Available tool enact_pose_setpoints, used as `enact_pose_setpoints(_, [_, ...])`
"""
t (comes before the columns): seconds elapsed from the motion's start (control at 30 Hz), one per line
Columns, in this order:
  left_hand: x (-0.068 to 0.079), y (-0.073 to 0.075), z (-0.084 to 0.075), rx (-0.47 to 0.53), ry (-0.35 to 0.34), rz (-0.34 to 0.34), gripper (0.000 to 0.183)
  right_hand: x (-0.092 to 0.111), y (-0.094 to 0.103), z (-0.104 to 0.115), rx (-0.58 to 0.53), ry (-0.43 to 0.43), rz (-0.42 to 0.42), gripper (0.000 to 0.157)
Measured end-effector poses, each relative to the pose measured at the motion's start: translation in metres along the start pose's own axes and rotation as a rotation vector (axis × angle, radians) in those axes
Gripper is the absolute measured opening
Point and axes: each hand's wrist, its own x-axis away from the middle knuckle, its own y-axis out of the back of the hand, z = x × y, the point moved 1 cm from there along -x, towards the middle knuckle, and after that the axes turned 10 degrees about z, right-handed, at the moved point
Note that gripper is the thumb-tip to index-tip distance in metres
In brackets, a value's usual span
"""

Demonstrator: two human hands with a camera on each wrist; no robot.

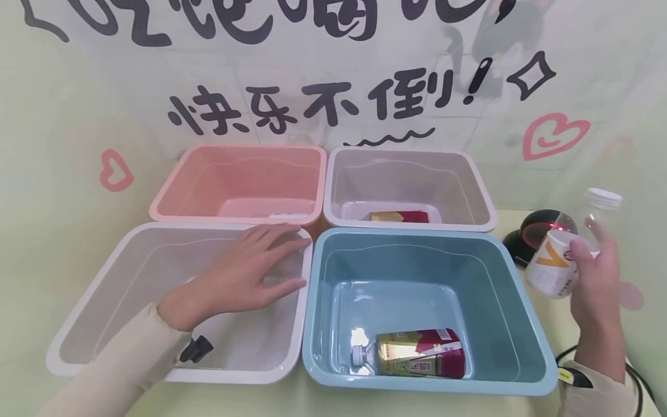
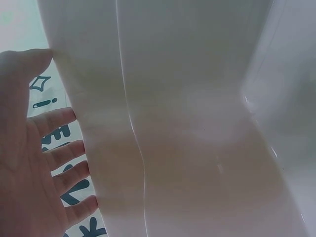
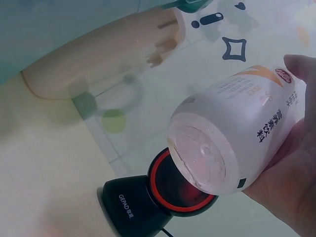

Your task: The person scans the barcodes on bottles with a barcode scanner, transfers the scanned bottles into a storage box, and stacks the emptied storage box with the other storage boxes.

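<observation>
My right hand point(image 1: 599, 289) grips a clear drink bottle point(image 1: 553, 269) with a white cap and a white-and-orange label, tilted at the far right. In the right wrist view the bottle's base point(image 3: 205, 153) points toward the camera, overlapping a black barcode scanner point(image 3: 131, 205) with a red ring. My left hand point(image 1: 239, 275) lies over the light grey tub point(image 1: 78, 330) at the front left, fingers extended and spread toward its right rim. In the left wrist view its fingertips are right at the tub's edge, with nothing held.
A blue tub point(image 1: 500, 324) at front right holds a bottle with a gold-and-red label point(image 1: 422, 352). Behind stand a pink tub point(image 1: 245, 179) and a greyish tub point(image 1: 406, 174) with a gold-and-red item point(image 1: 401, 216) inside. A black cable point(image 1: 638, 382) runs at the right edge.
</observation>
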Motion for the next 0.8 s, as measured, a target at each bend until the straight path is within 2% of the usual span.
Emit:
enact_pose_setpoints(0.1, [0.0002, 0.0003, -0.0001, 0.003, 0.003, 0.003, 0.065, -0.0015, 0.0006, -0.0014, -0.121, 0.037, 0.04, 0.047])
enact_pose_setpoints(0.17, [0.0003, 0.0004, 0.0, 0.005, 0.005, 0.007, 0.066, -0.0015, 0.0006, -0.0023, -0.153, 0.058, 0.064, 0.046])
enact_pose_setpoints(0.3, [0.0001, 0.0004, 0.0, 0.008, 0.012, 0.02, 0.067, -0.0007, 0.0008, -0.0032, -0.133, 0.067, 0.074, 0.046])
enact_pose_setpoints(0.47, [0.0001, -0.0001, 0.0005, 0.003, 0.01, 0.018, 0.067, 0.0029, -0.0024, -0.0049, -0.027, 0.101, 0.041, 0.048])
enact_pose_setpoints(0.6, [0.0002, -0.0004, 0.0007, 0.0, 0.009, 0.015, 0.067, 0.004, -0.003, -0.0048, 0.03, 0.118, 0.052, 0.048])
enact_pose_setpoints(0.8, [-0.0009, -0.0011, 0.0006, -0.007, 0.006, 0.009, 0.067, 0.003, -0.0027, -0.0054, 0.059, 0.083, 0.057, 0.05])
